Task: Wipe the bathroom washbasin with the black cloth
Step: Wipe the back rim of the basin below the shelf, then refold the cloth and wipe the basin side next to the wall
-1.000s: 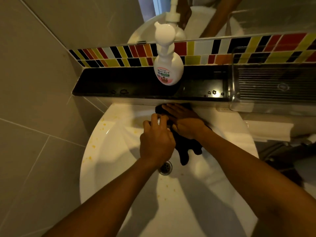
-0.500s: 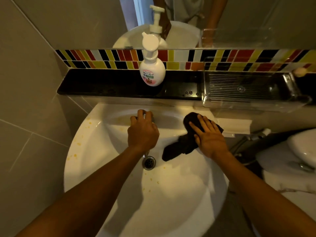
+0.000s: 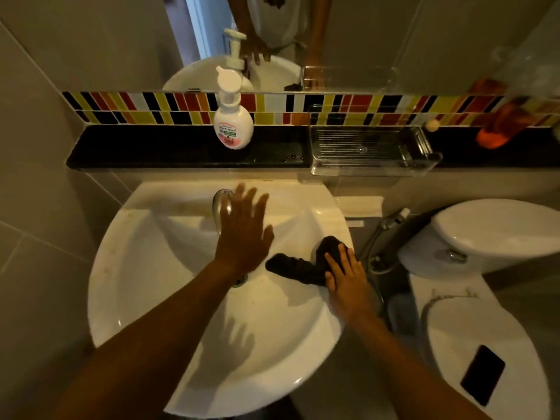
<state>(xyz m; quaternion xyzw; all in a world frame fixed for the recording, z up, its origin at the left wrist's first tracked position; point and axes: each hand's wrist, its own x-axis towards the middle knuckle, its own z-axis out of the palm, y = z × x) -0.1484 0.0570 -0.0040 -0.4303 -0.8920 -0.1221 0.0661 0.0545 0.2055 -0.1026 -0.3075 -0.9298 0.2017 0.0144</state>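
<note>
The white washbasin (image 3: 169,298) fills the middle of the view, with small yellowish specks on its left rim. A crumpled black cloth (image 3: 300,265) lies on the basin's right inner slope and rim. My right hand (image 3: 345,277) presses flat on the cloth's right part, fingers pointing away from me. My left hand (image 3: 242,231) hovers over the chrome tap (image 3: 219,201) with fingers spread and nothing in it; it hides most of the tap and part of the drain (image 3: 241,280).
A white soap pump bottle (image 3: 232,122) and a clear plastic tray (image 3: 372,153) stand on the black ledge (image 3: 145,150) behind the basin. An orange bottle (image 3: 497,128) is at far right. A toilet (image 3: 485,328) with a black phone (image 3: 481,374) on its lid stands right.
My left hand let go of the tap and opened with fingers spread. My right hand slid the cloth from behind the tap rightward and toward me, onto the basin's right rim.
</note>
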